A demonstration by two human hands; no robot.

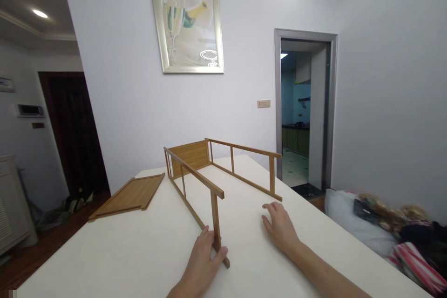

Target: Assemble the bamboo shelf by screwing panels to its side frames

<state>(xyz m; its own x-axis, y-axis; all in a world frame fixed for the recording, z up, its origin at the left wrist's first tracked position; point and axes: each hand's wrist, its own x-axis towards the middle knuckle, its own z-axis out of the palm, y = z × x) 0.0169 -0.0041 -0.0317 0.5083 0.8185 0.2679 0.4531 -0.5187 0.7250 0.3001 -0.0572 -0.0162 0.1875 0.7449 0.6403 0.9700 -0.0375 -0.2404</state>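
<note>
On the white table (146, 247) a partly assembled wooden shelf frame (195, 173) lies on its side. Two ladder-like side frames run toward me from a wooden panel (192, 157) that joins them at the far end. My left hand (204, 260) grips the near end of the left side frame, its thumb and fingers around the lower corner. Just short of the right side frame's near end, my right hand (279, 228) hovers or rests with fingers apart, holding nothing. A separate wooden panel (129, 195) lies flat to the left of the frame.
A white wall with a framed picture (188, 28) stands behind the table. At the right is a doorway (303, 116) to another room. Clothes and bags (394, 233) are piled beyond the table's right edge. A white cabinet (16, 205) stands at the far left.
</note>
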